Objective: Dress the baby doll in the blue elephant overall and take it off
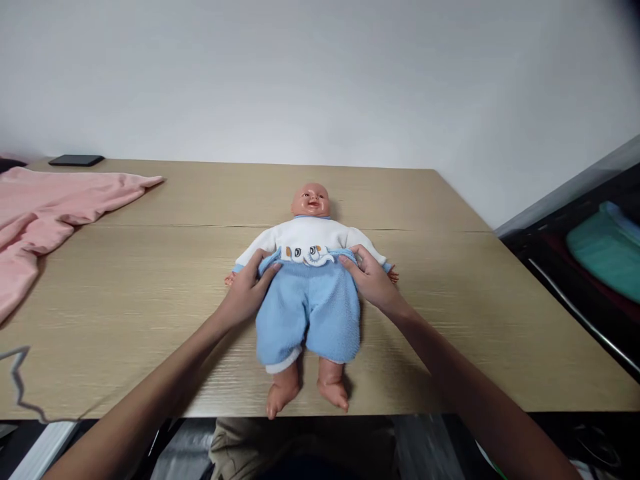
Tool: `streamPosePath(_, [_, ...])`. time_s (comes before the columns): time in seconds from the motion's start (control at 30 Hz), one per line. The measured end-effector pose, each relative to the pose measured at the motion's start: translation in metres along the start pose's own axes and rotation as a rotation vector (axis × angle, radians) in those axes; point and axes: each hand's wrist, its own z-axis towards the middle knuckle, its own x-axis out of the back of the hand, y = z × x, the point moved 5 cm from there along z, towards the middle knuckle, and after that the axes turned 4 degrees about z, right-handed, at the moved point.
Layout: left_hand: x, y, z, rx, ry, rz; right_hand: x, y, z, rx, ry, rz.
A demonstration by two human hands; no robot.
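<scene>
A baby doll [311, 200] lies on its back on the wooden table, head toward the wall and feet near the front edge. It wears a white top [320, 232] with an embroidered animal face and blue cuffs, and fluffy blue pants [309, 307]. My left hand [253, 280] pinches the waistband at one side of the doll, thumb on top. At the opposite side, my right hand [367, 272] grips the waistband between thumb and fingers. The pants' waist overlaps the lower part of the top. Both bare feet stick out below the pant legs.
A pink garment [55, 207] is spread over the table's left side, with a dark flat object [76, 161] behind it. A grey cord [19, 380] lies at the front left. Beyond the table's right edge, green fabric [607, 250] rests on something dark.
</scene>
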Motion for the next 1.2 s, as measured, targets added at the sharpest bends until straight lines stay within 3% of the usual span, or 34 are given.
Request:
streamPosePath(0.07, [-0.006,-0.004,0.018,0.009,0.048,-0.038,0.000,0.003,0.010,0.008,0.037,-0.029])
streamPosePath(0.17, [-0.012,-0.008,0.034,-0.020,0.007,-0.150,0.003,0.001,0.013,0.062,0.057,-0.044])
streamPosePath(0.37, [-0.015,-0.017,0.029,-0.005,-0.041,-0.313,0.014,-0.006,-0.001,0.093,0.082,0.015])
streamPosePath(0.5, [-0.030,-0.023,0.032,0.183,-0.067,-0.717,0.011,0.004,0.006,-0.040,0.123,0.233])
streamPosePath(0.57, [-0.034,-0.025,0.032,0.241,-0.148,-0.774,0.011,0.011,0.010,-0.124,0.077,0.255])
streamPosePath(0.7, [-0.014,-0.036,0.021,0.169,-0.322,-0.463,0.027,0.018,0.002,-0.167,-0.180,0.050])
streamPosePath(0.8, [0.006,-0.045,0.007,0.069,-0.419,-0.221,0.042,0.016,-0.017,-0.081,-0.375,-0.144])
streamPosePath(0.87, [0.011,-0.046,0.000,-0.009,-0.466,-0.143,0.047,0.013,-0.029,-0.009,-0.423,-0.211])
streamPosePath(0.97, [0.009,-0.040,-0.003,-0.072,-0.451,-0.164,0.046,0.016,-0.041,0.015,-0.346,-0.181])
streamPosePath(1.03, [0.001,-0.034,-0.004,-0.042,-0.439,-0.289,0.041,0.026,-0.045,-0.047,-0.237,-0.073])
streamPosePath(1.2, [-0.027,-0.028,-0.011,0.245,-0.344,-0.725,0.024,0.051,-0.051,-0.190,0.016,0.236])
